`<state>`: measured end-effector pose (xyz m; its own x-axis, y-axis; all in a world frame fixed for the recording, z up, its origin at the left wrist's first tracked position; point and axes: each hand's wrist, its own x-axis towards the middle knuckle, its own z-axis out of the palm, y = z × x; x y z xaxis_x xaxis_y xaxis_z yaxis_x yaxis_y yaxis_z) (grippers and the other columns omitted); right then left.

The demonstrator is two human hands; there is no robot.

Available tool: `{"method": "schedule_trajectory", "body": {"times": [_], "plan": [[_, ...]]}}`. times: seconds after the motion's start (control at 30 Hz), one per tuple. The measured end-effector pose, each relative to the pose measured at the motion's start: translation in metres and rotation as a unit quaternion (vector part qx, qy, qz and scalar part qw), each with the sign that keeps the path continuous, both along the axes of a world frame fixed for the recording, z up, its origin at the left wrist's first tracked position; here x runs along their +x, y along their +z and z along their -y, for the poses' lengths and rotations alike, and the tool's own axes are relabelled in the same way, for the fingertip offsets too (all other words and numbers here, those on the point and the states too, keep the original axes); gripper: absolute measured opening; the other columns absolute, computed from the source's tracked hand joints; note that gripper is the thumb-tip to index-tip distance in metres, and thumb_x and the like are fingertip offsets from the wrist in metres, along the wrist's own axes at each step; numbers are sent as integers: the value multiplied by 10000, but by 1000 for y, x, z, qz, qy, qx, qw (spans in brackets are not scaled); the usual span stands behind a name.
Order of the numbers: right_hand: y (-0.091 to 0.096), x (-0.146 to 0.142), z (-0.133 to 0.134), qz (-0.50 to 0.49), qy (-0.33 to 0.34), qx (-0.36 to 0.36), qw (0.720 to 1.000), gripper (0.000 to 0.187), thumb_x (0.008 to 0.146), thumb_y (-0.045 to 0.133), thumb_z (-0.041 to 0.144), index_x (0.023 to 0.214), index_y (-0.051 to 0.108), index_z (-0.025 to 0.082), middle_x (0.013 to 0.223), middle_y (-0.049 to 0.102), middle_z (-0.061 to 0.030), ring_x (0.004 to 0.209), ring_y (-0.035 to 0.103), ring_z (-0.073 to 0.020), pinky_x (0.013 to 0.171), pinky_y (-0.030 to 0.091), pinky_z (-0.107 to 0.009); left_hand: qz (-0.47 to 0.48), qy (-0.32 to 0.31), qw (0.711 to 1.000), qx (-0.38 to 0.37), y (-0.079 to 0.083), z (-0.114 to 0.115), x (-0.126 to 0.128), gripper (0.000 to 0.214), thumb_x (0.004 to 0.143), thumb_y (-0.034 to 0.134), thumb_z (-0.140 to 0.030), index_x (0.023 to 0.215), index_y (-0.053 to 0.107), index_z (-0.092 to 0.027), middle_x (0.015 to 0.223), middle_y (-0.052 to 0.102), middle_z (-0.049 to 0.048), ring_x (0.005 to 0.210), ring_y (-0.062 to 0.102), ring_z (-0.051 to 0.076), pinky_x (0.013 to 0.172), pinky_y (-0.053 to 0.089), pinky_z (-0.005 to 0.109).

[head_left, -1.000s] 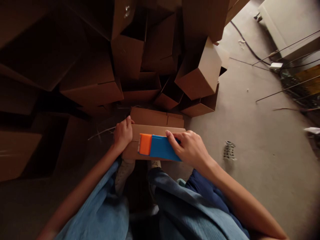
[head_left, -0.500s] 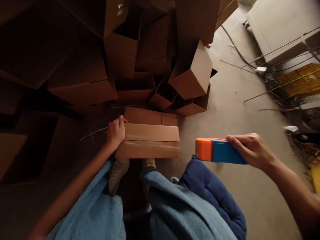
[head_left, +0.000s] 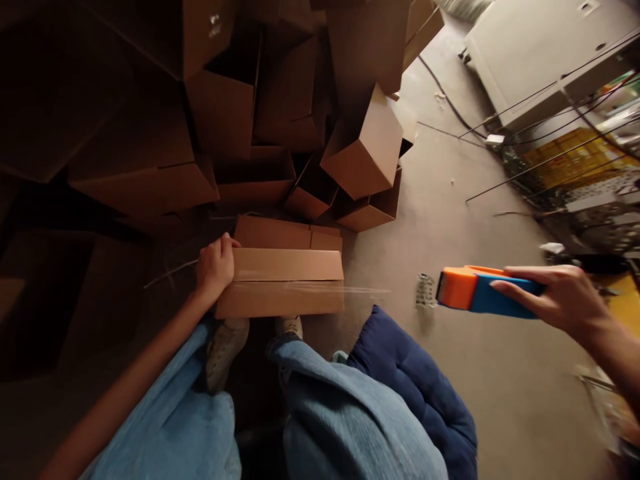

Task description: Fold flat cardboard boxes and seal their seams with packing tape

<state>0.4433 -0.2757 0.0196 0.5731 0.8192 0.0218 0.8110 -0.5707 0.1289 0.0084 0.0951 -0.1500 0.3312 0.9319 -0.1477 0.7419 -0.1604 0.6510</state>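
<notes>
A cardboard box (head_left: 280, 299) stands in front of my shoes, its two top flaps meeting along a seam. At its left end my left hand (head_left: 216, 268) is closed over the corner. Clear packing tape (head_left: 367, 290) runs along the seam and past the right edge. Off to the right, my right hand (head_left: 560, 297) grips an orange and blue tape dispenser (head_left: 503, 291) in the air above the floor. A small glinting, patterned patch (head_left: 426, 291) shows just left of the dispenser; I cannot tell what it is.
Many open cardboard boxes (head_left: 220, 113) are piled ahead and to the left. A navy cushion (head_left: 425, 393) lies beside my right leg. A white cabinet (head_left: 530, 53), thin rods and a yellow crate (head_left: 570, 160) stand at the right, with a cable on the floor.
My right hand has moved the tape dispenser rightward, away from the box, and clear tape now shows beyond the box's right edge. My left hand stays on the box; the view has shifted slightly.
</notes>
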Motion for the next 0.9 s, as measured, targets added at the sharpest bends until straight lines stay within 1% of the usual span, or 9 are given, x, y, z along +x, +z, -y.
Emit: {"method": "schedule_trajectory", "body": {"times": [0.07,0.13,0.2,0.27,0.33,0.47,0.63,0.77,0.9], "plan": [[-16,1,-11,-57,-15,-22,998,821,744,558,880,790,848,113,862,768,-270,768,747,-285,709,508,-355,-1,-2,1000,-2,0,0,-1,599,962,202,-445,792,732,-223,946,769,159,955,696,337,881,486,432],[-31,3,-21,-86,-32,-38,995,686,776,659,762,828,849,105,912,773,-262,822,751,-300,741,506,-352,4,-2,1000,-3,-1,0,-1,602,964,203,-447,789,735,-226,947,770,155,956,698,334,883,486,431],[-44,5,-26,-101,-29,-51,993,540,800,718,640,839,846,116,934,778,-242,842,752,-301,743,503,-342,9,2,1000,-3,-1,0,-2,597,966,209,-443,776,734,-231,939,773,147,946,701,323,883,488,421],[-57,6,-29,-113,-18,-58,992,450,805,743,565,829,841,127,931,781,-232,830,753,-303,724,501,-339,12,6,1000,-2,-1,0,-2,587,966,218,-435,764,731,-235,924,775,137,931,703,311,877,492,409],[-68,5,-31,-122,-8,-62,991,433,810,735,556,819,834,134,928,782,-229,823,752,-312,716,500,-344,13,7,1000,-1,-1,0,-2,581,966,224,-432,766,732,-234,921,776,131,919,703,307,868,494,404],[-87,-2,-39,-135,-3,-81,987,517,854,637,614,867,830,134,936,783,-227,850,743,-335,750,492,-373,17,-3,1000,2,-1,0,-3,582,969,221,-434,768,730,-234,930,776,125,917,702,300,874,493,401],[-101,-8,-42,-136,3,-83,987,519,910,545,579,884,813,134,999,774,-245,898,738,-343,790,489,-385,19,1,1000,4,-3,0,-4,576,969,222,-436,764,722,-240,937,774,120,917,699,295,872,492,397],[-103,-9,-33,-126,45,-72,988,445,926,532,523,836,785,169,961,782,-215,902,747,-323,761,497,-354,15,-3,1000,9,-4,-1,-5,580,976,214,-440,774,718,-236,936,773,116,918,701,288,876,493,390],[-107,-15,-31,-99,77,-98,987,401,904,556,500,895,796,179,916,791,-173,873,748,-309,727,493,-336,12,-4,1000,8,-4,-1,-5,579,973,216,-435,781,724,-234,929,769,122,915,704,299,863,497,401]]}}
